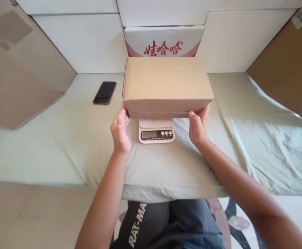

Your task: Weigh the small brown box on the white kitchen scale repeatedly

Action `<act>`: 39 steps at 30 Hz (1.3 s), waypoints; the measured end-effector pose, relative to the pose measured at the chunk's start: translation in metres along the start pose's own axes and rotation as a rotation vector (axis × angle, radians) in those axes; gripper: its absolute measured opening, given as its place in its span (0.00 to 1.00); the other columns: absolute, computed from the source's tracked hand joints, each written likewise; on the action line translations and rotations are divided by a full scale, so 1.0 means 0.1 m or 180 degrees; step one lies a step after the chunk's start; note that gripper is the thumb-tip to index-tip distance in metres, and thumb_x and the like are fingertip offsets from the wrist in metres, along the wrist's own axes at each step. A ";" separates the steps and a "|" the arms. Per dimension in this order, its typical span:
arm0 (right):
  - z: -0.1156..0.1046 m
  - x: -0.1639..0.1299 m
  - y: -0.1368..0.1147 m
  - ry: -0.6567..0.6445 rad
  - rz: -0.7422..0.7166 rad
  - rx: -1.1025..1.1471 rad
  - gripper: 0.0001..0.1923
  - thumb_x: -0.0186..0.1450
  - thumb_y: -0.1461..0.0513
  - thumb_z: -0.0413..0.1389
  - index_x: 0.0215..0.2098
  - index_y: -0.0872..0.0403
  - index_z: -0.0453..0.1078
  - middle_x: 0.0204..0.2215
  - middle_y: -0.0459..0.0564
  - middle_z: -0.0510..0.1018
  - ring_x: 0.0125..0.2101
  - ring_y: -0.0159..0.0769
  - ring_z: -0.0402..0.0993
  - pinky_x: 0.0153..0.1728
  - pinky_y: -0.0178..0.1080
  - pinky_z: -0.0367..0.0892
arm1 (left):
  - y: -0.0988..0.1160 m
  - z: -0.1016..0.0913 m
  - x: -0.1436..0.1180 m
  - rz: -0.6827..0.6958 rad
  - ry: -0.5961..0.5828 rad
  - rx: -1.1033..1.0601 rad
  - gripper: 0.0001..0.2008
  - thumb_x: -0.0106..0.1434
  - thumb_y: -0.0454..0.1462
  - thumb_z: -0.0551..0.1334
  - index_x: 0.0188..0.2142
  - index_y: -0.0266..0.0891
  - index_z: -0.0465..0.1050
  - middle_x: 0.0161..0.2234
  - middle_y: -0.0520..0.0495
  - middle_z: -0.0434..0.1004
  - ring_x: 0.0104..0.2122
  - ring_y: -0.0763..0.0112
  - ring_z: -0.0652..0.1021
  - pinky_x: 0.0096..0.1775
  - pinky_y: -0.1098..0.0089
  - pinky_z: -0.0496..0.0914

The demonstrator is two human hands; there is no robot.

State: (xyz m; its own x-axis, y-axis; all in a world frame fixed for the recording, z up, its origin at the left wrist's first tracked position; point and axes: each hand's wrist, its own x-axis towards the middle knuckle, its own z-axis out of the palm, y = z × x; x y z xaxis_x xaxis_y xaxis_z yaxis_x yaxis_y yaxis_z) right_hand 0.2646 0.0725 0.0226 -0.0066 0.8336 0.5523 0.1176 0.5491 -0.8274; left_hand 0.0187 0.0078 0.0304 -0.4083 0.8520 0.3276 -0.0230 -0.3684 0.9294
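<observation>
- Two bare hands meet a closed cardboard box point(166, 84) at its near bottom corners; the box sits over a kitchen scale point(156, 131), in the middle of a cloth-covered surface.
- Pale green sheet point(63, 145) covers that surface, wrinkled on the right; its near edge folds down above the person's dark trousers point(166, 224), whose white lettering is cut off by the left forearm.
- Brown cardboard panels lean at the far left point(18, 69) and far right point(288, 69), both cropped by the picture's edge.
- White carton with red Chinese characters point(163, 43) stands behind the box, its lower part hidden.
- The box hides most of the scale's platform; only the front strip with the display and three buttons shows, and the reading is too small to make out.
- Left hand point(120, 129) cups the near left corner, fingertips tucked beneath the edge and mostly hidden.
- Right hand point(199, 126) grips the near right corner, thumb along the front edge, fingers out of sight below.
- Black smartphone point(104, 92) lies screen up left of the box, well apart from both hands.
</observation>
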 end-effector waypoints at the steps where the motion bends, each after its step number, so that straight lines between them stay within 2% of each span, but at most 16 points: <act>1: 0.00 -0.04 0.01 -0.0004 0.0030 0.0020 0.37 0.67 0.40 0.52 0.72 0.36 0.54 0.71 0.48 0.68 0.76 0.51 0.57 0.78 0.57 0.58 | -0.02 0.00 -0.04 -0.0001 0.0040 0.0014 0.39 0.64 0.68 0.57 0.60 0.47 0.80 0.65 0.38 0.78 0.70 0.49 0.72 0.69 0.54 0.67; 8: 0.06 -0.11 -0.03 -0.0144 0.0049 0.0333 0.39 0.67 0.45 0.55 0.74 0.36 0.52 0.75 0.46 0.62 0.77 0.47 0.56 0.77 0.56 0.58 | -0.06 0.07 -0.09 -0.0130 0.0707 0.0245 0.31 0.71 0.58 0.55 0.61 0.44 0.78 0.61 0.37 0.81 0.63 0.53 0.80 0.63 0.56 0.74; 11: 0.06 -0.13 -0.04 -0.0117 0.0040 0.0379 0.37 0.67 0.47 0.54 0.73 0.35 0.54 0.76 0.43 0.61 0.77 0.46 0.56 0.78 0.55 0.58 | -0.09 0.07 -0.11 -0.0108 0.0679 0.0348 0.30 0.72 0.57 0.54 0.62 0.46 0.78 0.61 0.38 0.81 0.62 0.54 0.81 0.62 0.58 0.75; 19: 0.07 -0.13 -0.08 0.0002 0.0193 0.0251 0.35 0.66 0.49 0.54 0.71 0.36 0.58 0.74 0.44 0.65 0.76 0.46 0.57 0.78 0.56 0.57 | -0.10 0.09 -0.13 -0.0067 0.0608 0.0492 0.29 0.74 0.55 0.53 0.63 0.46 0.77 0.63 0.40 0.81 0.64 0.57 0.79 0.64 0.61 0.73; 24: 0.10 -0.16 -0.14 -0.0004 0.0180 0.0246 0.35 0.66 0.49 0.53 0.71 0.37 0.57 0.74 0.46 0.65 0.75 0.46 0.59 0.77 0.55 0.59 | -0.06 0.11 -0.14 -0.0039 0.0650 0.0447 0.26 0.74 0.52 0.54 0.60 0.44 0.79 0.62 0.40 0.81 0.64 0.58 0.79 0.63 0.63 0.74; 33: 0.09 -0.16 -0.09 0.0007 0.0294 0.0340 0.36 0.66 0.49 0.55 0.71 0.39 0.58 0.73 0.48 0.67 0.73 0.48 0.63 0.77 0.56 0.58 | -0.04 0.13 -0.16 -0.0031 0.0681 0.0380 0.25 0.73 0.50 0.55 0.59 0.43 0.80 0.61 0.40 0.82 0.64 0.56 0.80 0.63 0.62 0.73; 36: 0.08 -0.16 -0.05 -0.0025 0.0238 0.0358 0.37 0.66 0.45 0.55 0.72 0.39 0.57 0.74 0.48 0.65 0.74 0.50 0.61 0.77 0.58 0.57 | -0.05 0.12 -0.16 -0.0032 0.0693 0.0350 0.25 0.72 0.50 0.56 0.58 0.41 0.80 0.60 0.39 0.83 0.63 0.57 0.80 0.64 0.62 0.73; 39: 0.06 -0.15 0.01 0.0021 0.0144 0.0368 0.41 0.66 0.40 0.55 0.73 0.38 0.53 0.76 0.46 0.61 0.77 0.52 0.55 0.78 0.61 0.54 | -0.08 0.12 -0.15 0.0086 0.0722 0.0324 0.29 0.70 0.53 0.58 0.60 0.37 0.78 0.61 0.36 0.81 0.65 0.55 0.78 0.65 0.60 0.72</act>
State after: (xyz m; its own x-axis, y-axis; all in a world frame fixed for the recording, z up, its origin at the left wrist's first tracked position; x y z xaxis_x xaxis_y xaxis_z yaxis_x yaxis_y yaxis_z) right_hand 0.2587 0.0610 0.0128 0.0029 0.8575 0.5144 0.0024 0.5144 -0.8575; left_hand 0.0356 0.0019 0.0204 -0.6022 0.7328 0.3168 0.0780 -0.3409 0.9369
